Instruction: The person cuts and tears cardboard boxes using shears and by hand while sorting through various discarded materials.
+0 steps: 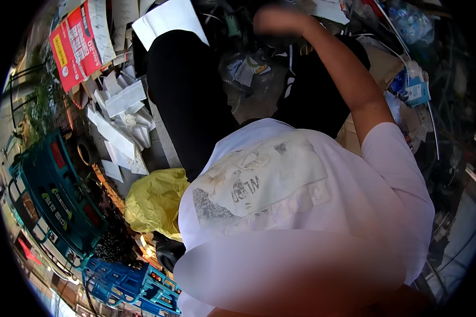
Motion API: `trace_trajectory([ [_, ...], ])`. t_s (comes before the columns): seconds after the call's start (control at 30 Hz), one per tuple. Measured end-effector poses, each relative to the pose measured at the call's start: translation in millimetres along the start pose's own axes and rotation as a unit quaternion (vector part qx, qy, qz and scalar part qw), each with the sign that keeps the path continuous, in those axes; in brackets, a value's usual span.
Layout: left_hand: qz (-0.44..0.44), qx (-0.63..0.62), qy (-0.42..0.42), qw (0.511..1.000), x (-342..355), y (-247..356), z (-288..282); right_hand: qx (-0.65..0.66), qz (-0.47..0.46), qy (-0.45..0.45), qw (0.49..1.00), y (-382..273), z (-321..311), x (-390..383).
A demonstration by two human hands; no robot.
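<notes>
Litter-strewn ground point(166, 142): your right hand point(280, 21), motion-blurred, grip impossible to tell; nearby, loose paper scraps point(243, 71) between your black-trousered knees point(177, 68), which a hasty sweep could scatter.

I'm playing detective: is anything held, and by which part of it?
I can't tell: the right hand is too blurred to show whether it holds anything. The left hand isn't in view.

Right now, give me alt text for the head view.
The right hand, blurred, is held out near the knees of black trousers; whether it holds anything is unclear. A white shirt fills the lower middle. White scraps, red packaging and a yellow bag lie left.
</notes>
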State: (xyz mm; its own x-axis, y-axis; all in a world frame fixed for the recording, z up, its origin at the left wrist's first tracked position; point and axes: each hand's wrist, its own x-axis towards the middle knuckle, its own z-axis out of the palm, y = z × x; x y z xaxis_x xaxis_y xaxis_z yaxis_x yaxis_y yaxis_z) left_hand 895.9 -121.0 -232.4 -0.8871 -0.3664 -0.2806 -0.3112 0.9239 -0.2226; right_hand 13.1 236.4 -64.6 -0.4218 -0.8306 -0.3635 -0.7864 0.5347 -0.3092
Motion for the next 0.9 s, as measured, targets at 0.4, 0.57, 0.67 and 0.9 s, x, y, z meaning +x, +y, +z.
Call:
trace_trajectory([
  [0.4, -0.032, -0.085, -0.188, 0.978, 217.7, -39.9, -87.5, 0.216, 0.036, 0.695, 0.685, -159.9, -87.2, -153.9],
  [0.57, 0.071, -0.182, 0.045, 0.98, 328.8, -43.7, -134.1, 0.114, 0.182, 0.752, 0.623, -164.1, 19.3, -254.6],
  [0.67, -0.052, -0.266, 0.108, 0.956, 380.1, 45.7, -283.6, 0.29, 0.402, 0.65, 0.576, -157.1, 120.7, -292.6],
  [0.9, 0.08, -0.418, 0.281, 0.86, 463.9, 105.3, -438.8, 0.279, 0.692, 0.603, 0.281, -145.0, 314.1, -361.4],
])
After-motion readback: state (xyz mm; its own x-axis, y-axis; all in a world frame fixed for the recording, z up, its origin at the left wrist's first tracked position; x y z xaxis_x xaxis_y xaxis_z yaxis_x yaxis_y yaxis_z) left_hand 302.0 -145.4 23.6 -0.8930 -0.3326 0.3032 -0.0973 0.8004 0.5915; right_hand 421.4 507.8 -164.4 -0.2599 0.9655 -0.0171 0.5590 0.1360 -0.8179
